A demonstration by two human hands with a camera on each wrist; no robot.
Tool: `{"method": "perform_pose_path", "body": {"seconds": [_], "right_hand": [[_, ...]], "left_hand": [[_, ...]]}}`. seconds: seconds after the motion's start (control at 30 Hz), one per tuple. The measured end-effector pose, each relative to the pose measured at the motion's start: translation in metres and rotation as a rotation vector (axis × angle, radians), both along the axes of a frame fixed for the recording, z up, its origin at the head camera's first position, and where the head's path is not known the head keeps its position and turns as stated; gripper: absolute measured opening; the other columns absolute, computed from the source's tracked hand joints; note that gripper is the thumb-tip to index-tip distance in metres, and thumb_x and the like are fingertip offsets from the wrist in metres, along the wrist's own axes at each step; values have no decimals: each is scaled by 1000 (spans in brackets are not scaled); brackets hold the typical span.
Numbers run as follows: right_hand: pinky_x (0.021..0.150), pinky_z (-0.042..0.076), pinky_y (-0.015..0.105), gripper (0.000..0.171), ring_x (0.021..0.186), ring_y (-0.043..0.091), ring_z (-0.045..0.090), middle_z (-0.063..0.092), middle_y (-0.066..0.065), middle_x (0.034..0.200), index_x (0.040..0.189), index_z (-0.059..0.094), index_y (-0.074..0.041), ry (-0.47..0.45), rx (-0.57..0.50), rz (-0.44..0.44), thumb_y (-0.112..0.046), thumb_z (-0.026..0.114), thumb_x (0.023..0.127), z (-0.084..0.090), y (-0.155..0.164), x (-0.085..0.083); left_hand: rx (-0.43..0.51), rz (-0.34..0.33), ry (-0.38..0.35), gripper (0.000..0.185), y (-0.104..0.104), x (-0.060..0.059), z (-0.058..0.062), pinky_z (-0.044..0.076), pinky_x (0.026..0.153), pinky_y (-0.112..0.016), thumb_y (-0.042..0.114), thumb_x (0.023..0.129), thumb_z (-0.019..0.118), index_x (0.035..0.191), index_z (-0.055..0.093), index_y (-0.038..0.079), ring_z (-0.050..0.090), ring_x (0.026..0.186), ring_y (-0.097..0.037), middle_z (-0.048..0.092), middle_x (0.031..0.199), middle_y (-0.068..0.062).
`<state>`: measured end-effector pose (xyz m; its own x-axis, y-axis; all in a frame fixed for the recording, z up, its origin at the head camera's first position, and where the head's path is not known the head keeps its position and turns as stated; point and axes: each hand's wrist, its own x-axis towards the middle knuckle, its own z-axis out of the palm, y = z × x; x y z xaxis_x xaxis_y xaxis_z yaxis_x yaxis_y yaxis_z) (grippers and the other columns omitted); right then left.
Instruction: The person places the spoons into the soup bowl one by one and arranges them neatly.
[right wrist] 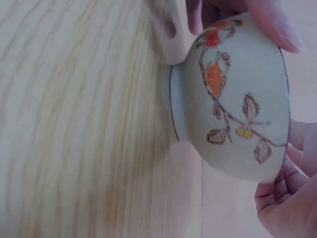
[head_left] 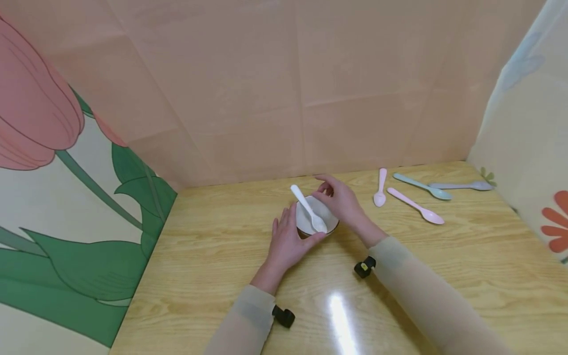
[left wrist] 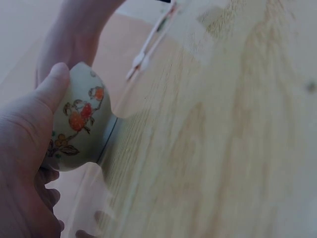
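A small white bowl (head_left: 327, 212) with a dark rim is between my two hands, its foot right at the wooden table top. Painted red berries and leaves decorate its outside (left wrist: 81, 116). My left hand (head_left: 287, 241) grips the bowl's left side, thumb (head_left: 314, 239) along the near rim and fingers round the far-left wall. At the far right rim, my right hand (head_left: 339, 197) pinches the edge with curled fingers (right wrist: 282, 193). Inside the bowl lies a white spoon (head_left: 310, 212), its handle leaning out over the far-left rim.
To the right on the wooden table (head_left: 213, 236) lie a short pink spoon (head_left: 380, 190), a longer pink spoon (head_left: 417, 206), a light blue spoon (head_left: 423, 186) and a greyish-purple spoon (head_left: 461, 186). A pink backdrop (head_left: 248, 98) closes off the back; printed flower panels stand at both sides.
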<state>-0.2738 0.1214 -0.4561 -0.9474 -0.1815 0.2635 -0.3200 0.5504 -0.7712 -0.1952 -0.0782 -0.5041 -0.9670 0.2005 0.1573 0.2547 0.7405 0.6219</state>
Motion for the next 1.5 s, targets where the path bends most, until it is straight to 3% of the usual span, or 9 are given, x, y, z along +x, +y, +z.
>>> {"method": "perform_pose_path", "body": {"seconds": [0.53,0.97,1.23,1.5], "right_hand": [[78,48,39,55,96,25,62,71,11,114,157,59,-8,-7,-38,-187,-30,74,109,7,39,8],[75,47,41,56,94,30,64,71,16,112,156,59,-3,61,18,-243,-29,75,109,8,73,-1],[74,47,42,65,99,33,66,69,18,118,162,51,-2,30,90,-261,-36,71,110,5,98,-7],[76,47,43,64,101,39,66,69,22,118,160,50,4,31,124,-259,-32,70,111,9,119,-16]], "left_hand": [[15,15,5,122,-2,1,1,11,133,-62,73,91,79,177,17,12,23,166,-37,32,178,-15],[18,18,8,122,-2,2,-1,12,134,-61,74,91,79,176,19,12,24,166,-37,34,177,-13],[15,13,15,120,-2,3,-1,13,133,-62,73,90,80,176,20,13,25,166,-38,36,176,-14],[15,17,-1,120,0,2,-2,12,134,-60,74,91,79,176,19,14,24,166,-36,35,177,-13]]}}
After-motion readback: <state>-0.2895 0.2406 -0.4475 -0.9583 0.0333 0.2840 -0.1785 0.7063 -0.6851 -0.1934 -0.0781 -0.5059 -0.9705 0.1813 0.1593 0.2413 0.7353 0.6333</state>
